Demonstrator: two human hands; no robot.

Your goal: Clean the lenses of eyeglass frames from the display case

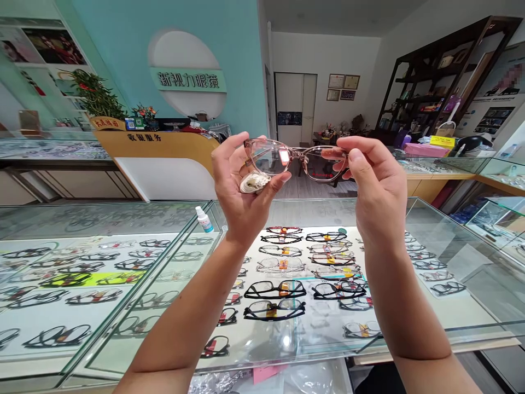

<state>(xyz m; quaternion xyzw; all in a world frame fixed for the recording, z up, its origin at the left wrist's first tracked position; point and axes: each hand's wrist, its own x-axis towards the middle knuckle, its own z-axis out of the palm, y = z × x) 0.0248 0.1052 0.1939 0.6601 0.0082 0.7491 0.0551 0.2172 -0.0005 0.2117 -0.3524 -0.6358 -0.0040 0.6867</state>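
Observation:
Up in front of me is a pair of eyeglasses (302,155) with a thin, clear pinkish frame, held level above the display counter. My left hand (241,186) grips its left end between thumb and fingers, and a crumpled whitish cloth (254,182) is tucked in the same palm. At the other end, my right hand (377,175) pinches the frame near the hinge with thumb and forefinger. A small bright patch shows on the left lens. Below the hands, several eyeglasses (274,309) with coloured tags lie in rows in the glass display case (262,350).
A small white spray bottle (204,220) stands on the glass top left of my forearm. Further glass cases (498,224) run along the right. Behind stand a yellow-and-white service desk (164,169) and a dark shelf unit (435,65). A pink paper (268,373) lies below the counter edge.

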